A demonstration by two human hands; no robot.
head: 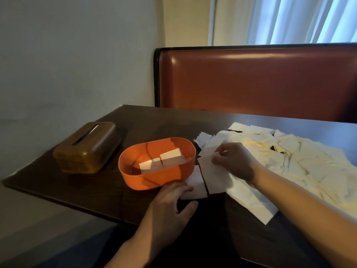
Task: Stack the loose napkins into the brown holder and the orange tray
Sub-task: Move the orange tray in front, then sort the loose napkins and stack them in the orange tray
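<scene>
Dark wood-grain surface [108, 182] carries a smooth oval orange tray [154, 180] with a few flat white napkins [164, 161] inside, a glossy brown holder [87, 147] with rounded corners and a top slot to its left, and a rumpled heap of loose napkins [289, 161] to its right. At the heap's near edge the right hand [235, 161] pinches a thin square napkin [214, 176]. Just beside the tray, the left hand [170, 206] rests with fingers spread on another napkin [195, 186].

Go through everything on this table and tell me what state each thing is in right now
Brown holder: closed, napkin edge showing in its top slot.
Orange tray: partly filled, a few napkins inside.
Loose napkins: scattered pile on the table.
Left hand: fingers on one napkin.
Right hand: pinching another napkin.
</scene>
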